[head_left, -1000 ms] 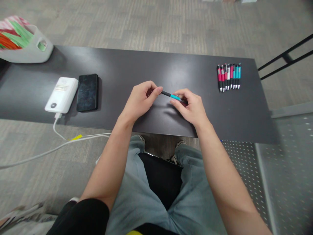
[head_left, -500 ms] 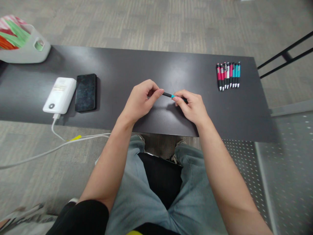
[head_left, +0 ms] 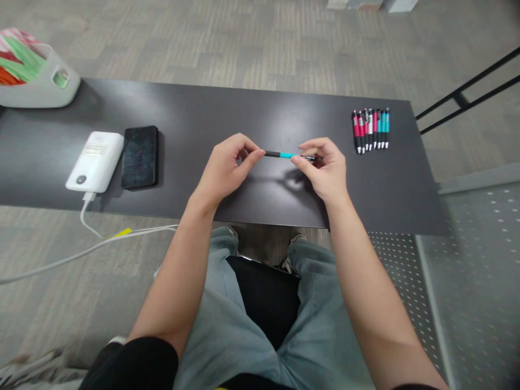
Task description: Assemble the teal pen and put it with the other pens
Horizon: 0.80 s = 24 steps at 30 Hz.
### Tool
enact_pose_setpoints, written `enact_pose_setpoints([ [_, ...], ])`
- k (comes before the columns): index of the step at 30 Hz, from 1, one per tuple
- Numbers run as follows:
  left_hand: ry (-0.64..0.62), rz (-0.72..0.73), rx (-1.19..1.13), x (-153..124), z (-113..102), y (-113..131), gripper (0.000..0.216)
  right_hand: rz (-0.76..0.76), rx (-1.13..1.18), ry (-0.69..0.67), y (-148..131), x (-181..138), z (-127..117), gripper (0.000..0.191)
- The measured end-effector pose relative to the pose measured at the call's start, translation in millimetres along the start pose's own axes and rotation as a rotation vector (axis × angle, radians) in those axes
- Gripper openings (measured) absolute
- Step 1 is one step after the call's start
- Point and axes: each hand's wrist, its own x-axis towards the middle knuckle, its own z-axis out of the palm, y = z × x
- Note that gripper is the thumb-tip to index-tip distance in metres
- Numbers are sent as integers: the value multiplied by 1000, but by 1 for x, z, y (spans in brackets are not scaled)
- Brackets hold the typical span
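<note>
A turquoise-and-black pen (head_left: 286,155) is held level between my two hands, just above the dark table. My left hand (head_left: 233,162) pinches its black end between thumb and index finger, which hide the tip. At the clicker end, my right hand (head_left: 325,167) has its thumb against the turquoise barrel, with the fingers slightly raised behind it. Part of the pen's clip end shows dark inside that hand. To the right, several pens (head_left: 370,130) in red, white and turquoise lie side by side in a row.
On the left of the table (head_left: 195,116) are a black phone-like device (head_left: 140,157) and a white power bank (head_left: 95,161) with a white cable (head_left: 91,216). A white basket (head_left: 60,89) of colourful items stands far left. A black metal frame (head_left: 461,100) is at the right.
My right hand has loosened and shifted right along the pen, its fingers lifting, so more of the turquoise barrel shows. My left hand keeps its pinch. The view has shifted slightly.
</note>
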Motion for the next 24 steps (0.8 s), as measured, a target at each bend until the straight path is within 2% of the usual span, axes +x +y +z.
enact_pose_setpoints([
  [5,-86,18,-62,-5,8,8,24,11,102,110,24,9,-4,70],
  [11,-305,33,-96,-8,29,24,28,11,188,216,29,11,-2,95],
  [13,-298,10,-87,-7,28,24,39,21,180,207,32,11,-4,97],
  [17,-208,-108,-23,-4,15,15,56,35,129,113,37,13,-7,91],
  [21,-190,-150,84,-3,6,6,49,25,199,163,35,13,-3,81],
  [24,-216,-156,136,-2,4,4,44,21,229,177,32,14,-1,83],
])
